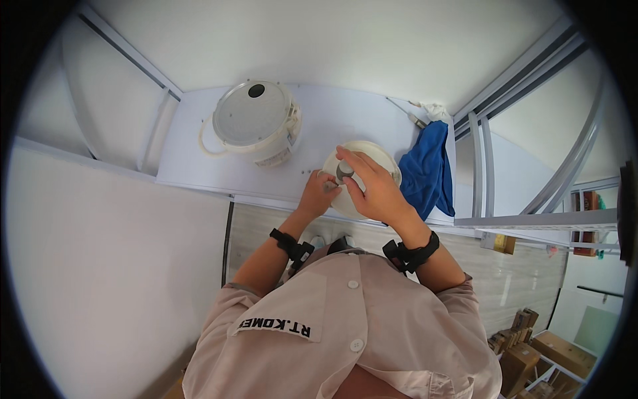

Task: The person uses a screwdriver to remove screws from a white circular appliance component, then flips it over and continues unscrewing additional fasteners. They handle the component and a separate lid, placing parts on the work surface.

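Near the front edge of the table, a round white plate-like piece (389, 157) lies partly beneath my hands. My right hand (379, 187) reaches over it, its fingers and thumb curled round a small grey-and-white rounded knob-like object (345, 171). Close to this object, my left hand (318, 194) has its fingertips pinched together at the left rim of the white piece. Something small and grey shows at those fingertips, too small to name. My palms and part of the white piece's surface are hidden from view.
A white lidded bucket (251, 114) with a dark round hole in its lid and a side handle stands at the left. A crumpled blue cloth (427, 171) hangs near the right edge. Behind it lies a screwdriver-like tool (417, 121) beside white crumpled material (435, 111). Metal frame bars rise at the right.
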A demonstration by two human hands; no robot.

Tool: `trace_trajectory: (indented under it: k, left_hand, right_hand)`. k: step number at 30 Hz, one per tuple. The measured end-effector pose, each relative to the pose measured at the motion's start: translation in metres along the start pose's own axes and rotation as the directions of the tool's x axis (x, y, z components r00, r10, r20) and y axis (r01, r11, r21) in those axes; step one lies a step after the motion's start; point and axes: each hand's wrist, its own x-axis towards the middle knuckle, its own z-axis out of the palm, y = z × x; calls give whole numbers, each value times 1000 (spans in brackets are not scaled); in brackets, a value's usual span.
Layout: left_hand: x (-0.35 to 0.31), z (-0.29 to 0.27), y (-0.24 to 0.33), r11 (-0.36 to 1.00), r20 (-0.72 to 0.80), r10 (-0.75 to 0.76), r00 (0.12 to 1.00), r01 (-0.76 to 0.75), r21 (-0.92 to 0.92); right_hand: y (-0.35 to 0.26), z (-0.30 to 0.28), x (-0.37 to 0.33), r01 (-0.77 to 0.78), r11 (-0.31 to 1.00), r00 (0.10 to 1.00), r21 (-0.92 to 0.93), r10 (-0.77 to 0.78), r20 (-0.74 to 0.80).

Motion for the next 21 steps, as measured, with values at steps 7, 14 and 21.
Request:
trace_trajectory:
  k: [7, 14, 21]
  left_hand:
    - [1, -1, -8, 998, 6, 37, 999, -37, 47]
    - [4, -5, 1, 999, 35, 0, 999, -1, 53]
    - [3, -6, -1, 1000, 62, -21, 998, 20, 15]
  right_hand:
    - [2, -5, -1, -107, 990, 985, -92, 118, 124]
    - [3, -4, 3, 55, 998, 998, 7, -55, -15]
    - [5, -12, 0, -155, 987, 980, -33, 158, 124]
